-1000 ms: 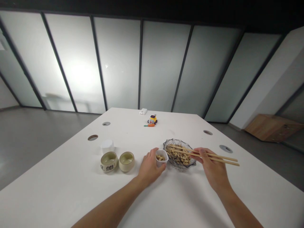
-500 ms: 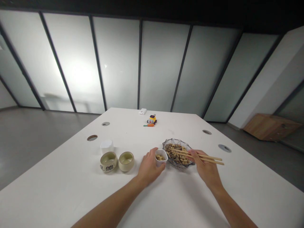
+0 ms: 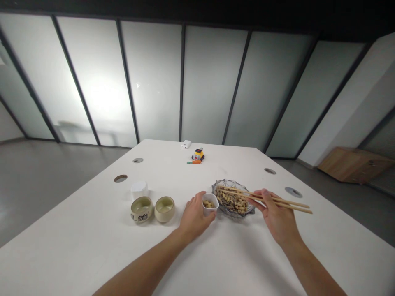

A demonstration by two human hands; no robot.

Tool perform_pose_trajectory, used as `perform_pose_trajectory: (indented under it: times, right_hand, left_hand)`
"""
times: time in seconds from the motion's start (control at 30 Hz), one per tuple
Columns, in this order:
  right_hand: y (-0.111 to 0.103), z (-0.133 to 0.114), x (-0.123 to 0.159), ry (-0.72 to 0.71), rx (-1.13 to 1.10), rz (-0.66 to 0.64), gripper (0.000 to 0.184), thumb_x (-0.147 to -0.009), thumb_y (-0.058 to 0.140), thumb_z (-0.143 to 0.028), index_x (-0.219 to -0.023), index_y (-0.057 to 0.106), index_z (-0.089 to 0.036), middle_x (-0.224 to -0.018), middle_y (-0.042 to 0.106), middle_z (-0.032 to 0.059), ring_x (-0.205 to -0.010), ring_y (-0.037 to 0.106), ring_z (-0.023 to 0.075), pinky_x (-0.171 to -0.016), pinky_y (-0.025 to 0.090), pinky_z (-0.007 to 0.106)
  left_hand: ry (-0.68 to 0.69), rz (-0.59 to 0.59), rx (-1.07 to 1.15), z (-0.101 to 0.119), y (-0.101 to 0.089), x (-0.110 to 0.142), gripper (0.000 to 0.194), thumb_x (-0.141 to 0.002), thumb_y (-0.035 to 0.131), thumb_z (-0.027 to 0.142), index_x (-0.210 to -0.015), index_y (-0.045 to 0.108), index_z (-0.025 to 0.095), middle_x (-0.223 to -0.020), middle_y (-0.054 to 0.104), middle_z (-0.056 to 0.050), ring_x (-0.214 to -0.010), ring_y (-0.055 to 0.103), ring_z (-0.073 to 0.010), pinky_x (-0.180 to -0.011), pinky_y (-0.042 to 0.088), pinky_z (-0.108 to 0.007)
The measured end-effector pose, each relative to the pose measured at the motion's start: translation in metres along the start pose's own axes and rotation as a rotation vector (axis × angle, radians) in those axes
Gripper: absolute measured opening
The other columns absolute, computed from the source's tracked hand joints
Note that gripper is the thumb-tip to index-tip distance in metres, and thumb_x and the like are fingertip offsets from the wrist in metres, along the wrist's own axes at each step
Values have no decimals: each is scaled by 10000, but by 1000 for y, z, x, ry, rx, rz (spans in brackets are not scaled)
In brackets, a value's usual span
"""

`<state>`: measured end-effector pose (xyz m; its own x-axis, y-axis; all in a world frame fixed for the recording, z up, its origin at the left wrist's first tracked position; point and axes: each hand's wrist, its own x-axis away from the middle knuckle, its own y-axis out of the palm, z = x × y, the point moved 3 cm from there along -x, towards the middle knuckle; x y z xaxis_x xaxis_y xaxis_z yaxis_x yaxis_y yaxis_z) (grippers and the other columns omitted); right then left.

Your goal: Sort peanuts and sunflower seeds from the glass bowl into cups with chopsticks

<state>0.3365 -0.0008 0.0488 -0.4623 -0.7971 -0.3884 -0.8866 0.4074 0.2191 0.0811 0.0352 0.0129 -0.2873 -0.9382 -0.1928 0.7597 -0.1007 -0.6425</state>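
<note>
My left hand (image 3: 194, 216) is wrapped round a small white cup (image 3: 210, 204) holding several peanuts, steadying it on the white table (image 3: 92, 242). Right beside the cup stands a glass bowl (image 3: 233, 203) filled with mixed nuts and seeds. My right hand (image 3: 276, 218) grips a pair of wooden chopsticks (image 3: 262, 198). Their tips reach over the far left part of the glass bowl, just above the nuts.
Two beige ceramic cups (image 3: 142, 209) (image 3: 164, 208) stand left of my left hand, with a white lidded container (image 3: 139, 189) behind them. A small yellow toy (image 3: 198, 155) and a white box (image 3: 185, 144) lie at the far edge. Round cable holes (image 3: 120, 178) dot the tabletop.
My right hand first drew closer to the bowl with the chopsticks low over the nuts, then pulled back right and raised them. The left hand stayed on the cup.
</note>
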Motion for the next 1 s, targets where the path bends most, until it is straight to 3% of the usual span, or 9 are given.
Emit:
perform_pose_trajectory:
  times: [0.23, 0.37, 0.53, 0.8, 0.9, 1.0]
  right_hand:
    - [14, -8, 8, 41, -12, -131, 394, -819, 815, -615, -796, 775, -224, -825, 779, 64, -751, 764, 222, -713, 701, 409]
    - [4, -9, 5, -9, 107, -64, 443, -860, 746, -660, -831, 763, -219, -864, 786, 76, -788, 773, 245, -763, 685, 439]
    - [-5, -11, 2, -224, 588, -97, 491, -929, 629, -693, -886, 771, -225, -903, 783, 90, -835, 765, 266, -800, 642, 417]
    - [9, -12, 11, -370, 686, -212, 488, -980, 563, -666, -843, 772, -246, -898, 780, 87, -841, 753, 254, -770, 637, 377]
    - [6, -10, 9, -329, 649, -195, 472, -966, 591, -664, -872, 780, -242, -923, 783, 96, -845, 759, 263, -807, 648, 415]
    - [-2, -4, 4, -137, 444, -121, 465, -919, 667, -669, -896, 779, -218, -936, 791, 106, -811, 776, 267, -788, 679, 441]
  left_hand:
    - [29, 18, 15, 0, 0, 0, 676, -858, 696, 350, -1476, 466, 200, -1443, 627, -120, -1344, 563, -297, -1168, 404, -406]
    - [12, 3, 6, 0, 1, 0, 685, -849, 705, 332, -1479, 465, 207, -1460, 619, -125, -1356, 561, -300, -1179, 394, -407]
    - [20, 10, 1, 0, 1, -1, 678, -849, 701, 339, -1473, 468, 212, -1446, 630, -118, -1340, 572, -298, -1169, 405, -400]
    - [9, 8, 0, -1, 1, 0, 691, -852, 697, 358, -1480, 470, 183, -1430, 632, -129, -1328, 574, -307, -1153, 412, -402]
    - [13, 6, 3, 0, 1, 0, 694, -854, 694, 358, -1485, 466, 181, -1435, 628, -129, -1327, 573, -306, -1152, 412, -404]
    - [16, 4, 3, 0, 1, 0, 698, -855, 696, 355, -1489, 463, 179, -1443, 624, -130, -1331, 568, -307, -1154, 411, -409]
